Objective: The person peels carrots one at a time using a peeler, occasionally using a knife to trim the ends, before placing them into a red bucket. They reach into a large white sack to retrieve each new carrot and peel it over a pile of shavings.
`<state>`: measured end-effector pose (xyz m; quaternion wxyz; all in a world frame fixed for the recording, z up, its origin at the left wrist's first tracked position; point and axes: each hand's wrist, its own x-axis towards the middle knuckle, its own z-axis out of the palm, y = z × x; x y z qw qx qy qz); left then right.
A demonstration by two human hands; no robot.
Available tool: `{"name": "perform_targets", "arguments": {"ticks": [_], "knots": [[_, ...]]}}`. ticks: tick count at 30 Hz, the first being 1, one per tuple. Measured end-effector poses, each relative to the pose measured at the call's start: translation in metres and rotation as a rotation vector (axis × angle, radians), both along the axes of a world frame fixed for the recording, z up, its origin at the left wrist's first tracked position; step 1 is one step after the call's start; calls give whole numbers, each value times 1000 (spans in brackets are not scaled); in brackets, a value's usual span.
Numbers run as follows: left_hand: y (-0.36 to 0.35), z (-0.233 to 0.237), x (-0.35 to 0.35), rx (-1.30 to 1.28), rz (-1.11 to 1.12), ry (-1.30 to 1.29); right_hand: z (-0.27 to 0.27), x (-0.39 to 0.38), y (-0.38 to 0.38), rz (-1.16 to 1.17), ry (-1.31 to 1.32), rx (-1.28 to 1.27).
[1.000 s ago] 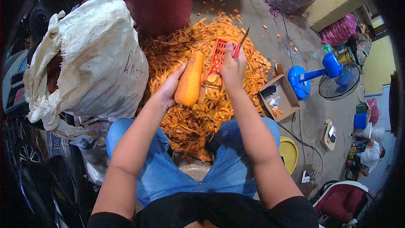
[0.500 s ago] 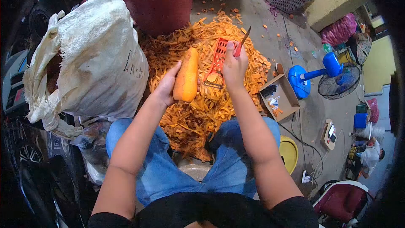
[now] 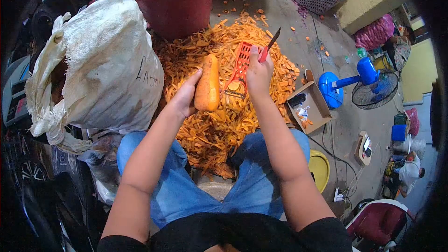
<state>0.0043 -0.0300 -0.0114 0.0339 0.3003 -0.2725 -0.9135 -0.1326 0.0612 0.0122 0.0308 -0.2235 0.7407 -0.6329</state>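
My left hand [image 3: 186, 94] is wrapped round a thick orange carrot [image 3: 207, 84], which stands nearly upright in the view with its broad end toward me. Closed in my right hand [image 3: 259, 75] are a red perforated peeler [image 3: 241, 65], its blade end pointing down toward me, and a small knife [image 3: 273, 39] with a red handle, its dark blade pointing up and right. The peeler lies between the carrot and my right hand, apart from the carrot. Below both hands spreads a large heap of orange peelings [image 3: 219, 133].
A white sack [image 3: 109, 65] stands left, a dark red tub [image 3: 175, 7] behind the heap. To the right are an open cardboard box [image 3: 317, 107], a blue fan [image 3: 331, 88], a yellow lid [image 3: 319, 170] and cables. Another person [image 3: 410, 172] is far right.
The carrot has turned slightly in my left hand and shifted a little right. My right hand, with peeler and knife, has hardly moved.
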Motion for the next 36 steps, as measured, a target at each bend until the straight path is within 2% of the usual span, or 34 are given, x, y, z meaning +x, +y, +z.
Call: {"name": "perform_targets", "arguments": {"ticks": [5,18,21,26,29,36], "knots": [[2,2,0,8,-6,25,-4,-1,-1,-5,-71,-40],[0,-13,-3,-31,7,-66,-9,4,-6,4,-57,-68],[1,-8,-2,-54,3,-109,-21,2,-9,11,-153,-157],[1,-10,-3,-53,17,-80,-25,4,-6,27,-521,-152],[1,-6,-3,-42,11,-62,-30,8,-9,63,-557,-273],[6,-16,-4,74,3,-17,-28,24,-16,3,-426,-283]]}}
